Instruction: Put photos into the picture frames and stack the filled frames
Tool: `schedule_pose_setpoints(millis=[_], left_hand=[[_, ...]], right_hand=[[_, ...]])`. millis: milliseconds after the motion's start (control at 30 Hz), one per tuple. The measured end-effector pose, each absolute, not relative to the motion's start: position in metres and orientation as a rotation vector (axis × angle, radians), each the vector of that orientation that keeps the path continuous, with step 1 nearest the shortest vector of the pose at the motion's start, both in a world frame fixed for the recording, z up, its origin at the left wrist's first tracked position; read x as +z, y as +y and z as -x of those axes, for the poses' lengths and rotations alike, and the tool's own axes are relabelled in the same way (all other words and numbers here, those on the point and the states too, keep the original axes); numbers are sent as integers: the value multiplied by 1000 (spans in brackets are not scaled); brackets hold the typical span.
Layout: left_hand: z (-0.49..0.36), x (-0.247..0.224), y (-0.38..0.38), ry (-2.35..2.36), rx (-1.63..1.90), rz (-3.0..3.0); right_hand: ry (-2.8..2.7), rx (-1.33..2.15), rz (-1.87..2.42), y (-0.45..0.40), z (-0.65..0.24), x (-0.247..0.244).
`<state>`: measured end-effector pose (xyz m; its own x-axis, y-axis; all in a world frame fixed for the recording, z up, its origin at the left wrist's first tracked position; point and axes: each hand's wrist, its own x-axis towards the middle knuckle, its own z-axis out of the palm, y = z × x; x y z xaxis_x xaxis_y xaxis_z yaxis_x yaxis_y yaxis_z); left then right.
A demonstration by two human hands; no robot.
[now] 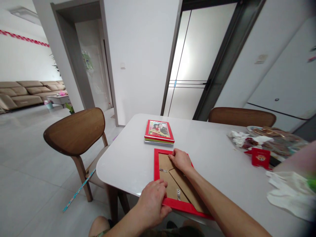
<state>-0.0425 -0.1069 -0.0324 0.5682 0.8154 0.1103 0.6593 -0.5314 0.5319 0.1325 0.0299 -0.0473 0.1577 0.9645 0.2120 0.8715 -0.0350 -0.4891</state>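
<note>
A red picture frame (pixel 156 164) lies face down at the front edge of the white table, its brown backing board (pixel 170 184) and metal clips showing. My left hand (pixel 153 201) grips the near left corner of this frame, thumb below and fingers on top. At the far edge, the fingers of my right hand (pixel 181 160) are bent together against the backing and the red border; what lies under the fingertips is hidden. Just beyond stands a small stack of picture frames (pixel 159 131), the top one red with a photo of two people.
On the table's right lie a red card box (pixel 261 158), crumpled white tissue (pixel 291 191) and plastic bags with food (pixel 276 138). Wooden chairs stand at the left (pixel 76 131) and far right (pixel 242 115). The white table (pixel 130 158) has a rounded left corner.
</note>
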Motion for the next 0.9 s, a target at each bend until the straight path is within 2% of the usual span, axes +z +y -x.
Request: schedule_pose_setpoints(millis=[200,367,400,500,567,733,900], left_hand=[[36,-42,-110,1283,515,-2381],[50,-36,-111,1171,878,-2206],[48,-33,-113,1153,980,-2110],[28,-25,-123,1030,1212,-1778],[11,-20,-131,881,1259,-1602],[0,-11,-120,630,1221,-1128],[4,-28,-85,709,1021,-1019]], right_hand=[[-1594,371,1774,17,-156,-26],[-1310,490,1666,-42,-185,-27],[-1244,593,1624,-58,-180,-31],[-1029,1260,1312,-92,-143,-39],[-897,1440,1152,-98,-120,-37],[-623,1386,1041,-82,-149,-10],[-606,1215,1385,-69,-246,-4]])
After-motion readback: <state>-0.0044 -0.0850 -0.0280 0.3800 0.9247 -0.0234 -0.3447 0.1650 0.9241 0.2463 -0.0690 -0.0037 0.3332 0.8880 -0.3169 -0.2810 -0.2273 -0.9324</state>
